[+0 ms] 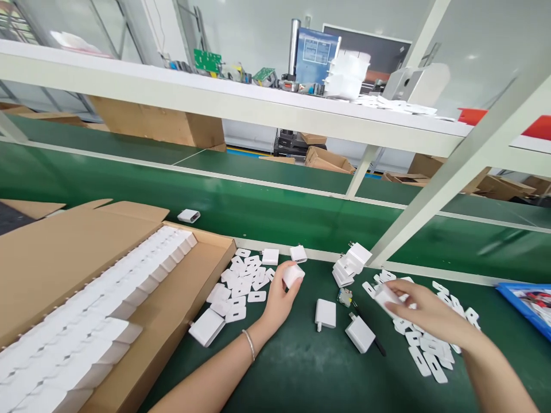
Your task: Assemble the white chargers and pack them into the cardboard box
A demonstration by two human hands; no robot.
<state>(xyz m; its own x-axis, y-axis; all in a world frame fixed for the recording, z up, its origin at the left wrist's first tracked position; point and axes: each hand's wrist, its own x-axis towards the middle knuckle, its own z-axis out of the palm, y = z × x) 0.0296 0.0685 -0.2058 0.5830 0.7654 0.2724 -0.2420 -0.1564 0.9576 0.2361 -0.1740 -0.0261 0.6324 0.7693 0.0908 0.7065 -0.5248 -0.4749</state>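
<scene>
My left hand (279, 298) is closed around a white charger housing (293, 275), held just above the green mat. My right hand (424, 312) pinches a small flat white plastic cover (384, 295) over a scatter of similar covers (426, 350). Between my hands lie two white charger bodies (326, 314), (360, 333) and a small circuit part (345, 296). Another pile of flat white plates (243, 281) lies left of my left hand. A stack of white pieces (350, 264) sits beyond.
An open cardboard box (172, 310) on the left holds rows of white chargers (86, 327). One white charger (189, 215) lies on the green conveyor belt (301, 212). A white frame post (456, 166) slants at the right. A blue tray (523, 304) sits at the right edge.
</scene>
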